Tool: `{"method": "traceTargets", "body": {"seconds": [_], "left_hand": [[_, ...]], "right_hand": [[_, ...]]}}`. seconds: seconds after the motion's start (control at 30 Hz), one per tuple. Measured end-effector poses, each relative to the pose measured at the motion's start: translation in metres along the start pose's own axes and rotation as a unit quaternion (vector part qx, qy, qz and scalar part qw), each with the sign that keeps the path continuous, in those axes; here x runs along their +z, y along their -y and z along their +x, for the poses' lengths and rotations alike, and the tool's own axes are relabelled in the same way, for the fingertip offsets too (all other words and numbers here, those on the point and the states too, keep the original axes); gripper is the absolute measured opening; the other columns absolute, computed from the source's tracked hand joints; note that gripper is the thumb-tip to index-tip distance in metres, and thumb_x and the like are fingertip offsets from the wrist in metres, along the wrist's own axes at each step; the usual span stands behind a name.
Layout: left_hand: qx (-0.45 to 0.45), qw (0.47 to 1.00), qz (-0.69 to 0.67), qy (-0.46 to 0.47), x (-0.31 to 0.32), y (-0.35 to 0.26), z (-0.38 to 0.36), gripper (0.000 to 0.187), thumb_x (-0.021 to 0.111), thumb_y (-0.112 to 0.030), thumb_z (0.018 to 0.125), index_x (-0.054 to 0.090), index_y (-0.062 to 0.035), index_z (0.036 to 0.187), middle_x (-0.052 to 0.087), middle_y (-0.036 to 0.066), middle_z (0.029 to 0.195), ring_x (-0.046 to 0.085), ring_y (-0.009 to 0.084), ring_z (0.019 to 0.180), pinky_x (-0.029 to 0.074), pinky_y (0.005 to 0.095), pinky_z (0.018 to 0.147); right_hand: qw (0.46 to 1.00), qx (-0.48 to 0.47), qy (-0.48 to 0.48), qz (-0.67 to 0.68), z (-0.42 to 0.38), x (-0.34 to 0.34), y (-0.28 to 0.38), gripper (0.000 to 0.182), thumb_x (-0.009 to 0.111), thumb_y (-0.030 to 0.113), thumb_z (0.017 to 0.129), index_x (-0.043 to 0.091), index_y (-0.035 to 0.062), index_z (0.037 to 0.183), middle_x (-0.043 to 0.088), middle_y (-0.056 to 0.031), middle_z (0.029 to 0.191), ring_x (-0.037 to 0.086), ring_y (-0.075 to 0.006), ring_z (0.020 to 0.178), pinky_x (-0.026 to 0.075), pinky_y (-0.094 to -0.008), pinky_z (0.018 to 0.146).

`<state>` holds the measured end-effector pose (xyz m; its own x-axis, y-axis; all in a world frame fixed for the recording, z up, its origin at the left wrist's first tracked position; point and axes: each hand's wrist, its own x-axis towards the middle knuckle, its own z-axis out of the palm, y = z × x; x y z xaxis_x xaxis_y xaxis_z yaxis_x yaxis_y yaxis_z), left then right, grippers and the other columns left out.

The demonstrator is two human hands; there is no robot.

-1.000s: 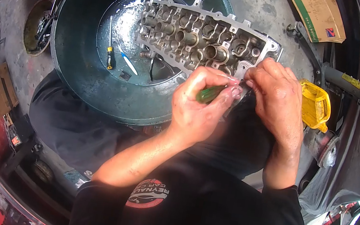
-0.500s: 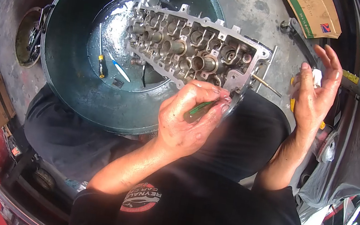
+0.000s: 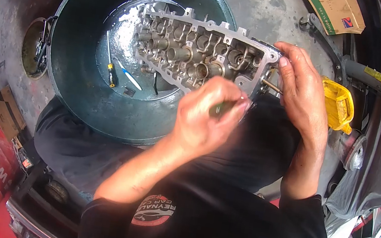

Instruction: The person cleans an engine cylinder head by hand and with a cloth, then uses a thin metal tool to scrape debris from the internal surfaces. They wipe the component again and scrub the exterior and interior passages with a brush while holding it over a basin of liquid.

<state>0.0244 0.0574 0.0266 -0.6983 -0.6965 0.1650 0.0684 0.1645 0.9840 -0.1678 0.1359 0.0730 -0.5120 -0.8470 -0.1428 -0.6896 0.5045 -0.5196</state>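
An aluminium cylinder head [image 3: 190,44] lies tilted across the rim of a large dark green tub [image 3: 69,80]. My left hand [image 3: 208,117], blurred by motion, is closed around a slim green tool [image 3: 222,108] at the near right corner of the head; the tool's tip is hidden. My right hand [image 3: 304,90] grips the head's right end, its fingers over the corner. Beside it a thin metal rod [image 3: 270,85] sticks out of that end.
Inside the tub lie a yellow-and-black screwdriver [image 3: 111,75], a white-and-blue tool [image 3: 128,75] and a dark tool [image 3: 155,83]. A yellow jug [image 3: 337,106] stands right of my right hand. Cardboard [image 3: 335,10] and a metal jack-like arm [image 3: 376,78] are farther back.
My right hand has come down and left from the air onto the head's end. The yellow jug now shows more fully. My left hand stays at the near corner with the green tool.
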Motion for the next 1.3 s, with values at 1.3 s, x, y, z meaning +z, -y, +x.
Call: {"method": "traceTargets", "body": {"seconds": [1.3], "left_hand": [[-0.309,0.914,-0.238,-0.114,-0.006,-0.018,0.026,0.019,0.064,-0.003,0.096,0.049,0.0003,0.084,0.067,0.017,0.074,0.070,0.0199,0.061,0.060,0.0322,0.051]], "right_hand": [[1.000,-0.012,-0.011,0.005,0.000,0.004,-0.008,0.024,0.051,0.018,0.102,0.063,0.0072,0.120,0.065,-0.0169,0.113,0.064,-0.0373,0.103,0.051,-0.0428,0.088]]}}
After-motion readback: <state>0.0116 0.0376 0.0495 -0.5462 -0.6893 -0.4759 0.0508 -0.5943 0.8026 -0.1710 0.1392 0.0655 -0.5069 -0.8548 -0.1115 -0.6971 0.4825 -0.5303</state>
